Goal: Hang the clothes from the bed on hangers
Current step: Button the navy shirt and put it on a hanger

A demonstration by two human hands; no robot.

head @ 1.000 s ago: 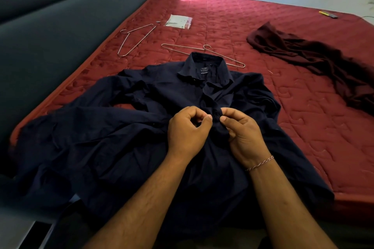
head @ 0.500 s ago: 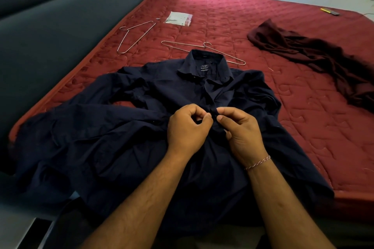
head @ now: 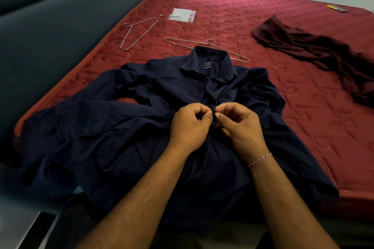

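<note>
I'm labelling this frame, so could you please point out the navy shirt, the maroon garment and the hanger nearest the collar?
navy shirt [head: 129, 137], head view, left front panel.
maroon garment [head: 315, 50], head view, crumpled middle.
hanger nearest the collar [head: 183, 40], head view, left wire arm.

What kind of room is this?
Most likely a bedroom. There is a big bed with a red quilted mattress against a padded headboard, and clothes lie on it: a dark navy shirt and a maroon garment, with wire hangers nearby.
</note>
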